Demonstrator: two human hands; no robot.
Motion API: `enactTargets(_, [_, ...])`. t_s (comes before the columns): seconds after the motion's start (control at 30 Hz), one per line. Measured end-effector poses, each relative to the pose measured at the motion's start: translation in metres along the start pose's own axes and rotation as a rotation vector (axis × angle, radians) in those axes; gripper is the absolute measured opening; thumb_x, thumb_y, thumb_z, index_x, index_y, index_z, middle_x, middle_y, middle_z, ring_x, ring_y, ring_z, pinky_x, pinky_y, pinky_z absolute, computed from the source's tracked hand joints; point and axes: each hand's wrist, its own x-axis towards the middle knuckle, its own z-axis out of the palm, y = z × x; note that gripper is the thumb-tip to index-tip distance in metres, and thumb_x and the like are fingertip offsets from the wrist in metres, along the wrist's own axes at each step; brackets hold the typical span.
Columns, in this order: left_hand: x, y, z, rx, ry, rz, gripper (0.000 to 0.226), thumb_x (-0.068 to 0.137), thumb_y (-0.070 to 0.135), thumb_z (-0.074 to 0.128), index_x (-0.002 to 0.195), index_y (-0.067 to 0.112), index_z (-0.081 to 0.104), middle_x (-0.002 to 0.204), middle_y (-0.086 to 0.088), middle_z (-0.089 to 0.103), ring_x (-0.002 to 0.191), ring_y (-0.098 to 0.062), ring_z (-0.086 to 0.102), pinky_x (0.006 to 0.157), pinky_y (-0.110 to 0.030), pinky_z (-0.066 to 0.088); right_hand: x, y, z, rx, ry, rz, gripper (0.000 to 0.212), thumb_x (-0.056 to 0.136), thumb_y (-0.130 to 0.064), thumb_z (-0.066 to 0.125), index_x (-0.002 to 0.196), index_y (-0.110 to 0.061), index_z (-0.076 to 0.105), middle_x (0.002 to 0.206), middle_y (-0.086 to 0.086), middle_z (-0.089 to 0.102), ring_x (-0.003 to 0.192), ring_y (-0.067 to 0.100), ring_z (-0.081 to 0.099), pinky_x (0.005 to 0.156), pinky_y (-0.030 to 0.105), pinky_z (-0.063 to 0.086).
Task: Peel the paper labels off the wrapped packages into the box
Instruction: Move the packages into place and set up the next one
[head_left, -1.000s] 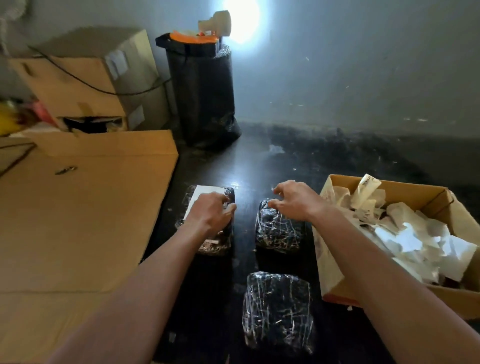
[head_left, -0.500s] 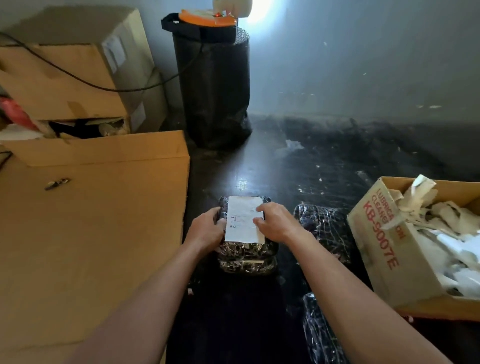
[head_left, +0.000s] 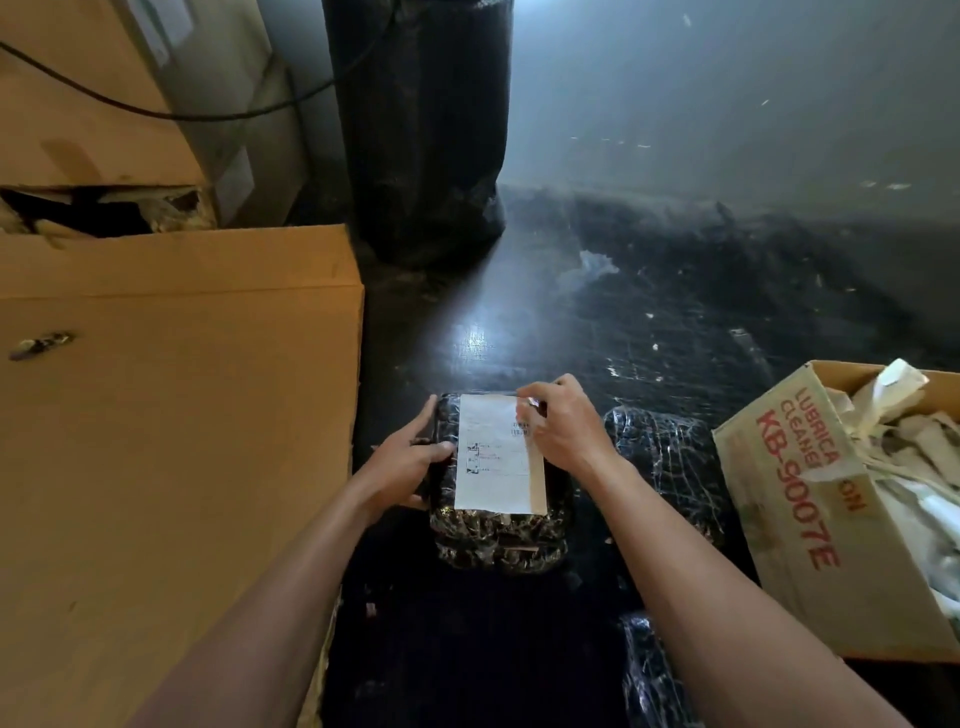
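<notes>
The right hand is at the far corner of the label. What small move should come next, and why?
Probably pull that corner back toward the body to start peeling. The right hand pinches the far right corner of the paper label, which otherwise lies flat on the package, and the left hand braces the package's left side. The box of peeled labels waits at the right.

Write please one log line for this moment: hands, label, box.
left hand: steadies package side | right hand: picks label top corner | label: still stuck on | box: holds peeled labels, at right

Left hand (head_left: 410, 462) gripping; right hand (head_left: 563, 423) fingers (head_left: 524, 415) pinching.
</notes>
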Motion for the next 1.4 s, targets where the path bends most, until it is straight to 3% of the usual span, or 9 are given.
enactTargets(0.1, [0.004, -0.003, -0.005, -0.014, -0.013, -0.014, 0.073, 0.1, 0.023, 0.062, 0.149, 0.061, 0.024, 0.125, 0.011, 0.065, 0.107, -0.011, 0.065, 0.078, -0.044, 0.06, 0.008, 0.001, 0.004, 0.067, 0.05, -0.012, 0.004, 0.092, -0.027, 0.071, 0.093, -0.024, 0.072, 0.103, -0.001, 0.057, 0.098, 0.019, 0.059, 0.087, 0.036, 0.051])
enactTargets(0.2, [0.004, -0.004, -0.007, -0.034, -0.028, 0.007, 0.069, 0.1, 0.03, 0.061, 0.151, 0.059, 0.023, 0.125, 0.01, 0.067, 0.106, -0.007, 0.065, 0.066, -0.037, 0.061, 0.009, 0.0, 0.007, 0.095, 0.11, -0.071, 0.008, 0.091, -0.018, 0.071, 0.084, -0.021, 0.068, 0.094, -0.005, 0.063, 0.093, 0.02, 0.061, 0.081, 0.035, 0.05])
enactTargets(0.37, [0.005, -0.008, -0.005, -0.072, -0.003, 0.032, 0.069, 0.101, 0.027, 0.06, 0.152, 0.056, 0.025, 0.122, 0.002, 0.07, 0.104, -0.012, 0.071, 0.066, -0.04, 0.062, 0.008, 0.003, 0.011, 0.145, 0.138, -0.117, 0.0, 0.091, -0.016, 0.07, 0.091, -0.016, 0.07, 0.088, -0.004, 0.071, 0.087, 0.019, 0.066, 0.08, 0.044, 0.058])
enactTargets(0.5, [0.005, -0.004, -0.004, -0.073, -0.025, 0.055, 0.07, 0.101, 0.027, 0.06, 0.152, 0.057, 0.023, 0.119, -0.001, 0.071, 0.098, -0.01, 0.074, 0.063, -0.037, 0.061, 0.013, 0.004, 0.008, 0.153, 0.032, -0.086, 0.032, 0.092, -0.03, 0.072, 0.123, -0.024, 0.07, 0.101, -0.002, 0.067, 0.094, 0.018, 0.065, 0.087, 0.042, 0.057])
enactTargets(0.7, [0.005, -0.007, 0.005, -0.063, 0.003, 0.114, 0.069, 0.102, 0.032, 0.057, 0.154, 0.053, 0.019, 0.117, -0.004, 0.07, 0.102, -0.015, 0.073, 0.081, -0.038, 0.062, 0.023, -0.001, 0.022, 0.08, 0.044, -0.118, 0.006, 0.09, -0.034, 0.075, 0.094, -0.03, 0.077, 0.089, -0.009, 0.052, 0.104, 0.029, 0.058, 0.089, 0.055, 0.054])
enactTargets(0.87, [0.006, -0.013, 0.011, -0.092, 0.056, 0.172, 0.066, 0.103, 0.027, 0.056, 0.156, 0.047, 0.022, 0.117, -0.002, 0.071, 0.102, -0.014, 0.073, 0.093, -0.036, 0.058, 0.021, 0.0, 0.027, 0.164, 0.104, -0.127, 0.004, 0.09, -0.027, 0.075, 0.088, -0.029, 0.078, 0.091, -0.01, 0.064, 0.102, 0.023, 0.059, 0.09, 0.052, 0.053])
enactTargets(1.07, [0.006, -0.016, 0.019, -0.044, 0.101, 0.223, 0.063, 0.105, 0.027, 0.051, 0.157, 0.042, 0.018, 0.11, 0.012, 0.07, 0.091, 0.005, 0.07, 0.071, -0.006, 0.049, 0.016, -0.004, 0.024, 0.288, 0.1, -0.128, 0.006, 0.091, -0.021, 0.074, 0.088, -0.024, 0.079, 0.094, -0.008, 0.071, 0.094, 0.012, 0.066, 0.089, 0.043, 0.057])
enactTargets(1.3, [0.005, -0.016, 0.021, -0.048, 0.125, 0.226, 0.063, 0.105, 0.029, 0.051, 0.157, 0.047, 0.019, 0.115, 0.007, 0.069, 0.096, -0.009, 0.073, 0.087, -0.026, 0.058, 0.012, -0.001, 0.025, 0.33, 0.1, -0.149, 0.007, 0.091, -0.023, 0.074, 0.088, -0.026, 0.079, 0.094, -0.011, 0.069, 0.105, 0.024, 0.062, 0.091, 0.051, 0.055])
enactTargets(1.4, [0.006, -0.016, 0.022, -0.032, 0.127, 0.222, 0.062, 0.106, 0.029, 0.049, 0.156, 0.048, 0.018, 0.119, 0.007, 0.068, 0.095, -0.004, 0.071, 0.08, -0.016, 0.055, 0.008, -0.001, 0.025, 0.337, 0.119, -0.16, 0.005, 0.091, -0.023, 0.075, 0.089, -0.024, 0.079, 0.093, -0.015, 0.068, 0.108, 0.02, 0.058, 0.093, 0.05, 0.053])
